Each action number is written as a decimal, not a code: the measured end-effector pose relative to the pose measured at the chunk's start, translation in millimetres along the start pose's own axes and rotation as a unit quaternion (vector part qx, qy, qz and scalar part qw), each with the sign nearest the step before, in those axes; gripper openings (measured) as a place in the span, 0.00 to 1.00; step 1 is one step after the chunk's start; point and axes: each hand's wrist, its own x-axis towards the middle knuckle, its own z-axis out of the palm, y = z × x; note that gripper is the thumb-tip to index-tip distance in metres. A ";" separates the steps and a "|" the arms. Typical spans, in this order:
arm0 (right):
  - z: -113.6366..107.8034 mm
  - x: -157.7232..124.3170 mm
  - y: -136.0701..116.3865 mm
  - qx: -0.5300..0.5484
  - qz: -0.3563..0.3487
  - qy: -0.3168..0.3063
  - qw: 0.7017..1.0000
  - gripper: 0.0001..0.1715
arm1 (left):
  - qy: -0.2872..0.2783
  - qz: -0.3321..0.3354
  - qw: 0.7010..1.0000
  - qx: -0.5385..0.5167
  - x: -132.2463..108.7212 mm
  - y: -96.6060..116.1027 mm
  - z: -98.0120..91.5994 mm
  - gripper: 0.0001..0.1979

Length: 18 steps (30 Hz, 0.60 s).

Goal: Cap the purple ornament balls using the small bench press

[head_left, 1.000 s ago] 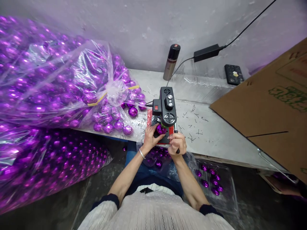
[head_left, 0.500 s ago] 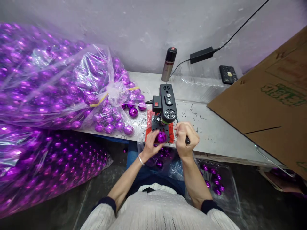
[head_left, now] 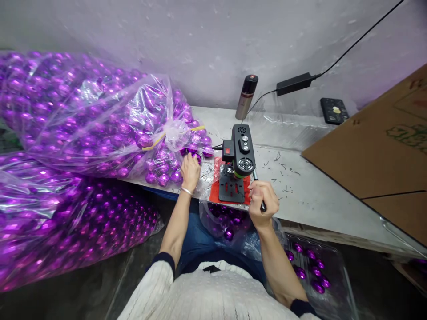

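My left hand (head_left: pixel 191 171) is at the tied mouth of the clear bag, its fingers closed on a shiny purple faceted ball (head_left: pixel 199 158). The hand hides part of that ball. My right hand (head_left: pixel 263 200) is wrapped round the black lever handle (head_left: pixel 263 206) of a small black press (head_left: pixel 244 151). The press has a red switch and round vents. Its slotted base plate (head_left: pixel 231 189) is bare and stands on a red sheet (head_left: pixel 215 193). Several purple balls (head_left: pixel 163 179) lie beside my left hand, partly under the plastic.
Large clear bags of purple balls (head_left: pixel 83 115) fill the left side. A spray can (head_left: pixel 247 97), a power adapter (head_left: pixel 293 84) and a black phone-like case (head_left: pixel 334 110) are behind. A cardboard box (head_left: pixel 376 146) stands right. Below are an open bag (head_left: pixel 208 218) and clear tray (head_left: pixel 343 266), both holding balls.
My left hand has let go of the ball it held at the press plate and moved left to another ball by the bag. My right hand stays on the lever. The view has shifted slightly.
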 end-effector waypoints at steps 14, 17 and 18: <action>-2.9 10.5 -3.2 -0.002 0.011 -0.014 1.000 0.16 | -0.154 -0.182 0.841 -0.485 -7.0 1.9 -13.3 0.26; -2.7 19.1 -6.7 0.005 0.026 -0.011 1.000 0.17 | -0.172 -0.215 0.765 -0.582 -43.2 12.4 -9.4 0.27; -2.6 22.0 -7.6 0.008 0.029 -0.010 0.999 0.17 | -0.180 -0.225 0.758 -0.586 -56.4 17.8 -5.8 0.27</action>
